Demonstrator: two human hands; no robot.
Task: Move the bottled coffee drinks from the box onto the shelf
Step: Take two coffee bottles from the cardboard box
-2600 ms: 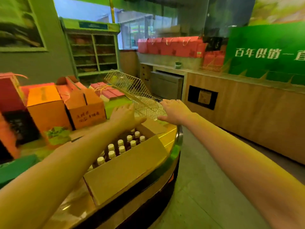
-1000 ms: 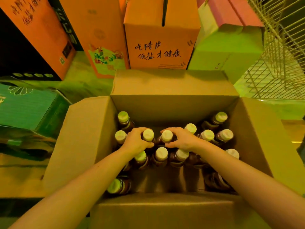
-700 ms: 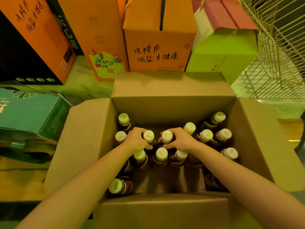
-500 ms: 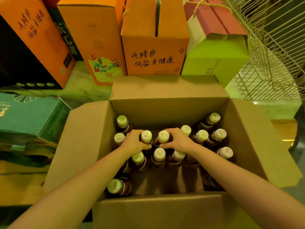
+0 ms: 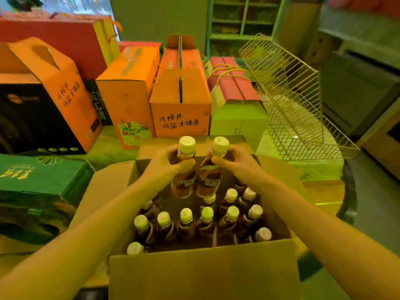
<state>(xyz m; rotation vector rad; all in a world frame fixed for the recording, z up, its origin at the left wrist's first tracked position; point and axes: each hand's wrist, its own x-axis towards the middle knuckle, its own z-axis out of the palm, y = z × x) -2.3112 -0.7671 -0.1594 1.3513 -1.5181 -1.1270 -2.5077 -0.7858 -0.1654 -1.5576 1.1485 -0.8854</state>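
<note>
An open cardboard box (image 5: 201, 276) stands on the counter right in front of me, with several brown coffee bottles with pale caps (image 5: 186, 221) upright inside. My left hand (image 5: 166, 165) grips one coffee bottle (image 5: 184, 180) by its neck, lifted above the box. My right hand (image 5: 236, 163) grips a second coffee bottle (image 5: 208, 182) the same way, right beside the first. Both bottles hang upright, their bases above the caps of the rest. A gold wire shelf rack (image 5: 290, 100) stands tilted on the counter to the right, behind the box.
Orange gift boxes (image 5: 180, 105), a lime and red box (image 5: 236, 118), a black box (image 5: 32, 118) and a green box (image 5: 36, 176) crowd the counter behind and left of the cardboard box. A green shelving unit (image 5: 242, 22) stands far back. The counter edge curves off at right.
Both hands, which gripped bottle necks inside the box, have lifted one bottle each up out of it. My view has tilted up, showing the rack and the back of the room.
</note>
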